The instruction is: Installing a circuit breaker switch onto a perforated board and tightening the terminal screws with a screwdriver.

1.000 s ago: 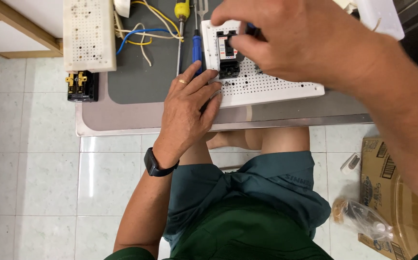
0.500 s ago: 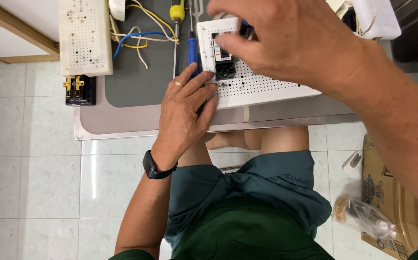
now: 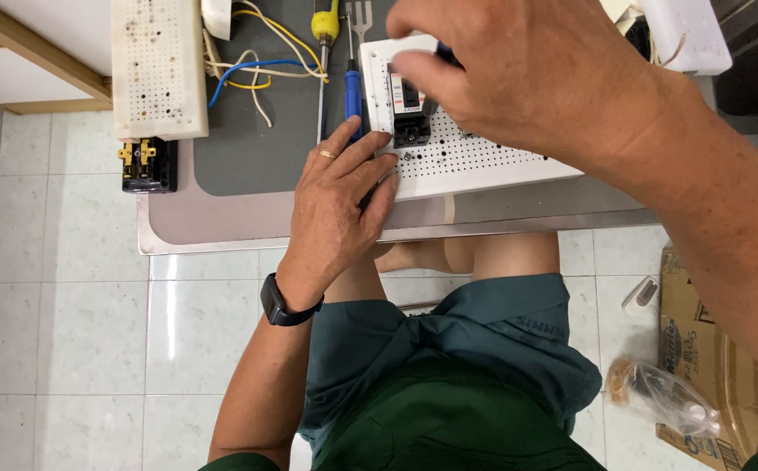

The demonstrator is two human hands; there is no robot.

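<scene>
My left hand (image 3: pixel 335 205), with a ring and a black wristwatch (image 3: pixel 281 305), lies flat with its fingers spread against the left edge of a white perforated board (image 3: pixel 484 161). A small black and white breaker (image 3: pixel 409 109) is mounted on that board. My right hand (image 3: pixel 536 78) hovers over the board's upper part, its fingers closed around a dark blue tool handle (image 3: pixel 445 56) just above the breaker. The tool's tip is hidden by my fingers.
A blue screwdriver (image 3: pixel 353 92), a yellow screwdriver (image 3: pixel 324 26) and loose wires (image 3: pixel 257 70) lie on the grey mat (image 3: pixel 248 148). At the left are a second perforated board (image 3: pixel 157 65) and a black-and-yellow part (image 3: pixel 148 164). A cardboard box (image 3: pixel 702 349) and plastic bag (image 3: pixel 658 397) sit on the floor.
My right hand has shifted slightly left over the breaker and board. My left hand has stayed on the board's edge.
</scene>
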